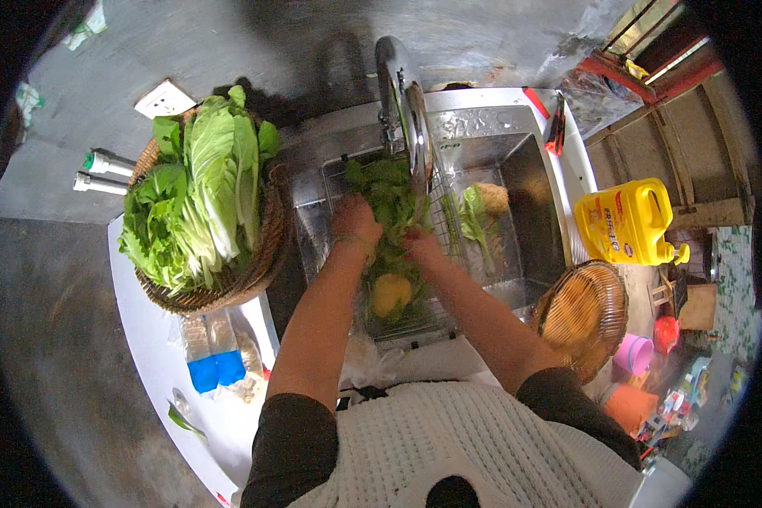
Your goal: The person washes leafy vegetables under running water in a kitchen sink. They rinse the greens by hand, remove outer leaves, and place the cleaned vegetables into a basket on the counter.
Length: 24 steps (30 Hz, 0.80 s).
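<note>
A bunch of leafy greens (387, 181) lies over a wire draining basket (447, 209) in the metal sink, below the chrome faucet (419, 127). My left hand (357, 221) is curled on the left side of the bunch. Opposite it, my right hand (423, 246) grips the greens near their pale stems; its fingertips are partly hidden by leaves. Between my forearms a yellow rounded thing (392, 295) rests among more greens in the basket; I cannot tell what it is. Right of the basket, a pale green leaf (473, 216) lies beside a brownish lump (492, 199) in the sink.
On the left counter stands a wicker basket (273, 254) heaped with cabbage and lettuce (219, 181), with plastic packages (213, 355) in front. A red-and-black tool (555, 130) lies on the sink's right rim. Beyond are a yellow pump jug (622, 222) and a woven basket (581, 317).
</note>
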Available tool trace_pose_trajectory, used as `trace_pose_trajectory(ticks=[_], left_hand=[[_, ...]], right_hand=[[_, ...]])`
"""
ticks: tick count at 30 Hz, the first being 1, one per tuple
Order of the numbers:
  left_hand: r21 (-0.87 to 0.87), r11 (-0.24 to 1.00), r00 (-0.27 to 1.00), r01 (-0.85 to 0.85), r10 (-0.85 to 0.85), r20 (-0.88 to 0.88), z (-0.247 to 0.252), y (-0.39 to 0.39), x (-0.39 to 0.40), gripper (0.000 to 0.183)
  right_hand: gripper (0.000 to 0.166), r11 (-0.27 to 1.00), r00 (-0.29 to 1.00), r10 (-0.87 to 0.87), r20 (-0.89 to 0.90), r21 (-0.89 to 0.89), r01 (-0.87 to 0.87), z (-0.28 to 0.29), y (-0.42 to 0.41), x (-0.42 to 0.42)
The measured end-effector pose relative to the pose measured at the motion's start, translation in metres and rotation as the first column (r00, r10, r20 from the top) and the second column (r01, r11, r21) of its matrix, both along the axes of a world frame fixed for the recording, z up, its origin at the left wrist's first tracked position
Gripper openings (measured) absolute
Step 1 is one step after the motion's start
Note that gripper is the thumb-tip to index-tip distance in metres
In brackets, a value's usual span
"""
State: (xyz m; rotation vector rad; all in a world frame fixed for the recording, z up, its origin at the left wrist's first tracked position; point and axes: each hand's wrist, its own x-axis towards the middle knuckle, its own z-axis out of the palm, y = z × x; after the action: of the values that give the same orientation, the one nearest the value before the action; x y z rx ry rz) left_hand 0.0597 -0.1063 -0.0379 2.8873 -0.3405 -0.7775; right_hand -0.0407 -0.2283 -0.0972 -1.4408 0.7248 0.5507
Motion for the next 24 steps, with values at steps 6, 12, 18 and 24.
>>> trace_pose_trajectory(ticks=[6,12,18,24], left_hand=[[0.036,0.998,0.991,-0.047,0.051,-0.126,-0.016,-0.014,0.016,0.047],[-0.13,0.991,0.977,-0.039,0.011,-0.211,-0.033,-0.012,0.008,0.052],[-0.54,0.685,0.815,-0.489,0.139,-0.563,-0.02,0.003,-0.022,0.055],[-0.492,0.209,0.518,-0.845,0.094,-0.85,0.001,0.024,-0.044,0.057]], right_hand=[[0.047,0.978,0.993,-0.117,-0.005,0.171,0.116,0.001,-0.002,-0.008],[0.04,0.917,0.964,-0.265,-0.012,0.306,0.256,0.007,-0.002,-0.009],[0.039,0.92,0.967,-0.252,0.046,0.32,0.225,0.0,-0.009,-0.007],[0.036,0.851,0.923,-0.381,0.048,0.409,0.33,0.033,-0.026,-0.022]])
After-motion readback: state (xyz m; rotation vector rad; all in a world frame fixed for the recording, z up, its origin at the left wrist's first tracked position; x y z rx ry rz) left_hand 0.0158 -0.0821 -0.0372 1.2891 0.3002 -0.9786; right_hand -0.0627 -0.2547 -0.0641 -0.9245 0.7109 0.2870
